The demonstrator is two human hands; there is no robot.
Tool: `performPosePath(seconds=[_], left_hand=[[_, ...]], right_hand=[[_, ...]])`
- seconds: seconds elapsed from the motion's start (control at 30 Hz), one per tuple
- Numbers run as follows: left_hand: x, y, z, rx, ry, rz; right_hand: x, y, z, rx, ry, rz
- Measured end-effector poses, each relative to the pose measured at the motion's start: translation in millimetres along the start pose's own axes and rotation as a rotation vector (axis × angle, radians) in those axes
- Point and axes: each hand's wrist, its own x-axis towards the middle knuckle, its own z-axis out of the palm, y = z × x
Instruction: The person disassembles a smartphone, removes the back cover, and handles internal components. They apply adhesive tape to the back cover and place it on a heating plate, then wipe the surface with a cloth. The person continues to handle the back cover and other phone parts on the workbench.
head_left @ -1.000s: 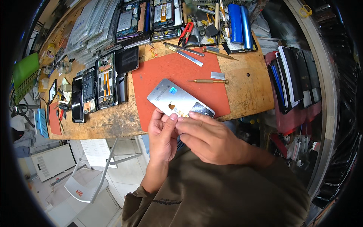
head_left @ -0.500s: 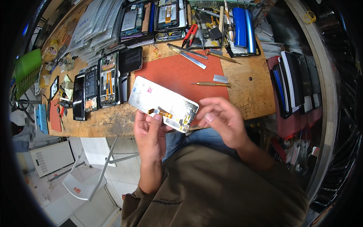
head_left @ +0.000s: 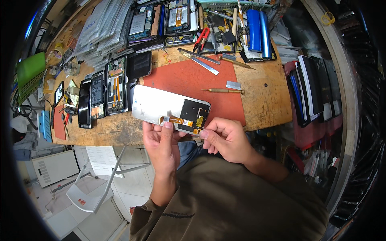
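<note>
A phone screen panel, back side up, is tilted above the front edge of a red mat. Its back is silvery white, with a black patch at the right end and an orange flex cable along the near edge. My left hand grips it from below, thumb on top beside the cable. At the panel's near right corner, my right hand has thumb and fingers pinched together; whether they hold the corner or something thin on it is hidden.
On the mat lie a brass-handled screwdriver, a small metal blade and tweezers. Opened phones stand at the left, bubble-wrapped packs behind them. Red-handled cutters and blue rolls are at the back.
My right hand has come down and left to the panel's corner, its fingers closing into a pinch. The panel has turned slightly and shifted left, and its black patch shows more plainly.
</note>
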Motion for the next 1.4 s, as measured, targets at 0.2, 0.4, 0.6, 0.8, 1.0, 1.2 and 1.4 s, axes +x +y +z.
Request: performPosePath(seconds=[0.2,0.4,0.6,0.8,1.0,1.2,1.4], left_hand=[[5.0,1.3,-5.7,-0.010,0.046,0.034],[5.1,5.1,-13.5,-0.016,0.048,0.065],[4.7,3.6,-9.8,0.018,0.004,0.056],[-3.2,-4.2,0.8,0.073,-0.069,-0.082],[-6.4,-2.5,2.4,0.106,-0.139,-0.093],[-7.4,2.3,2.0,0.096,-0.150,-0.147],[-7.7,2.7,-6.1,0.171,-0.154,-0.093]], right_hand=[[-9.3,-0.8,-12.4,-0.032,0.108,-0.083],[7.2,-25.3,-108.4,0.657,-0.051,-0.570],[1.8,-30.2,-136.2,0.707,0.172,-0.457],[15.1,-12.2,-58.3,0.019,0.169,-0.275],[22.5,-14.1,-42.9,-0.261,0.008,-0.164],[26.3,-11.6,-75.2,-0.148,0.339,-0.288],[15.8,-41.5,-135.2,0.975,0.228,-0.509]])
